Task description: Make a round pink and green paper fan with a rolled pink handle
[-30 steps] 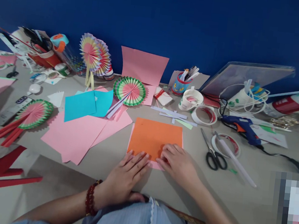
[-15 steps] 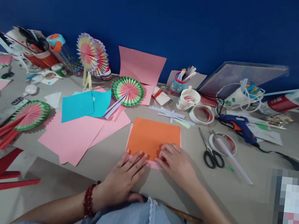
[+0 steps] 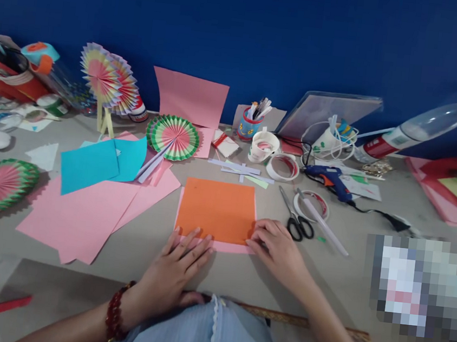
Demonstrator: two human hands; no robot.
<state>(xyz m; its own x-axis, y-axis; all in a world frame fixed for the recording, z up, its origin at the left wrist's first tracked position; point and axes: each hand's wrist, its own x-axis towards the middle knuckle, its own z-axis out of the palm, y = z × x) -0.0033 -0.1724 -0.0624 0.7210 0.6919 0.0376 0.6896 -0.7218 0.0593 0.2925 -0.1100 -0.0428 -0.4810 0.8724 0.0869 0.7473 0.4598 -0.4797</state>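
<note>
An orange paper sheet (image 3: 216, 209) lies on a pink sheet (image 3: 220, 245) in front of me on the grey table (image 3: 357, 271). My left hand (image 3: 173, 271) lies flat with its fingers stretched out, the fingertips pressing the near left edge of the two sheets. My right hand (image 3: 277, 249) rests at the near right corner, fingers curled and pressed on the paper's edge. A red bead bracelet (image 3: 113, 311) is on my left wrist.
Black scissors (image 3: 296, 221), tape rolls (image 3: 281, 167), a blue glue gun (image 3: 329, 179) and a white stick (image 3: 323, 223) lie to the right. Pink sheets (image 3: 85, 216), a blue sheet (image 3: 98, 163) and folded paper fans (image 3: 172, 137) lie to the left. A bottle (image 3: 425, 123) leans at right.
My right hand has slid from the middle of the orange sheet's near edge to its right corner. The view has turned to the right; my left hand stays on the near edge.
</note>
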